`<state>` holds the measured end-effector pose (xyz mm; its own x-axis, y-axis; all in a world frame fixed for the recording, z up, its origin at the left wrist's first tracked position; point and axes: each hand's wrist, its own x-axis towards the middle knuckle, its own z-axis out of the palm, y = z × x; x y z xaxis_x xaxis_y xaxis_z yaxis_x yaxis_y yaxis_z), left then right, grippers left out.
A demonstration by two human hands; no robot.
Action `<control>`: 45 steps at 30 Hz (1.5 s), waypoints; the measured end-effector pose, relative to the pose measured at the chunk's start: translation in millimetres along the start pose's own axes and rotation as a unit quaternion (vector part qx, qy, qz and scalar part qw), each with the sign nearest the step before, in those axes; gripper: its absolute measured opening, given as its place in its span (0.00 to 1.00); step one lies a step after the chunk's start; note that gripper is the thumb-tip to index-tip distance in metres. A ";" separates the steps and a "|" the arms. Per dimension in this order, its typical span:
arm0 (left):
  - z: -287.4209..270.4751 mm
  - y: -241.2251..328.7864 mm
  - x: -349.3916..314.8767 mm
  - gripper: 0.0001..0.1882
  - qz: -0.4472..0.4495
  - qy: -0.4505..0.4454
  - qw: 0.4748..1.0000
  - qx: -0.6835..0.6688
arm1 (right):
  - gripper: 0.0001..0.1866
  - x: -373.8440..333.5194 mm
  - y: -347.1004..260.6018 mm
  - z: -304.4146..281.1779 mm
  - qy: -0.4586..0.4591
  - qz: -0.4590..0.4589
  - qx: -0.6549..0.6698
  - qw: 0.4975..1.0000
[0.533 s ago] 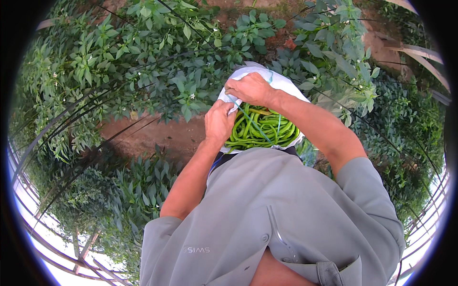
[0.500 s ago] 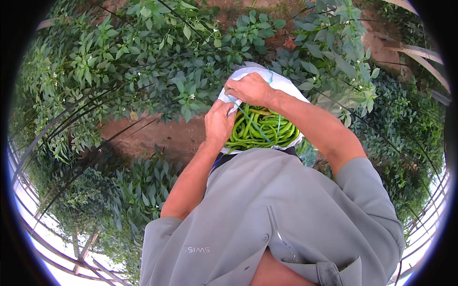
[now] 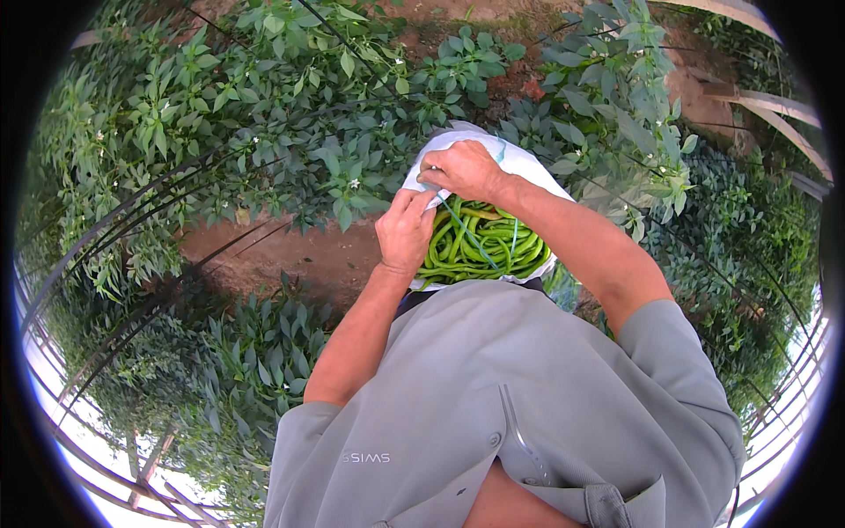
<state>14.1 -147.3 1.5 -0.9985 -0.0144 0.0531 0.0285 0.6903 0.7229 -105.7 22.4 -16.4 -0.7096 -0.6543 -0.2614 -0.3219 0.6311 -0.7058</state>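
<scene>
A white sack (image 3: 539, 169) stands right in front of my body, its mouth open. Long green peppers (image 3: 480, 242) fill it close to the rim, and a thin blue-green string (image 3: 469, 232) crosses over them. My left hand (image 3: 407, 231) pinches the sack's edge at its left side. Just above, my right hand (image 3: 466, 169) is closed at the same stretch of rim, reaching across the sack from the right. The two hands nearly touch. Their fingertips partly hide the bit of sack and string between them.
Leafy pepper plants (image 3: 220, 97) with small white flowers grow to the left and ahead, and more plants (image 3: 722, 238) stand on the right. Thin dark lines (image 3: 167, 180) run through the foliage. Bare brown soil (image 3: 282, 255) shows left of the sack. Wooden slats (image 3: 775, 110) lie at the far right.
Both hands have shifted very slightly down in the picture along with the sack. They keep hold at the same part of the rim.
</scene>
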 end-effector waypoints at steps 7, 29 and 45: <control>-9.3 11.4 13.4 0.09 -0.113 -0.098 0.989 -0.002 | 0.14 -15.2 -12.3 -7.6 0.144 0.015 -0.005 0.989; -17.1 -10.0 78.6 0.12 -0.319 -0.432 0.812 -0.231 | 0.15 -89.9 -76.8 51.2 0.183 0.312 0.541 0.760; -16.7 -35.2 75.5 0.13 -0.419 -0.387 0.733 -0.370 | 0.14 -72.5 -61.1 65.9 0.261 0.336 0.378 0.822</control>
<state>-61.5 -184.8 -8.5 -0.3985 0.4037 -0.8235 -0.8793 0.0872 0.4683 6.7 3.8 2.3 -0.8031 0.1291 -0.5817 0.5955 0.2078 -0.7760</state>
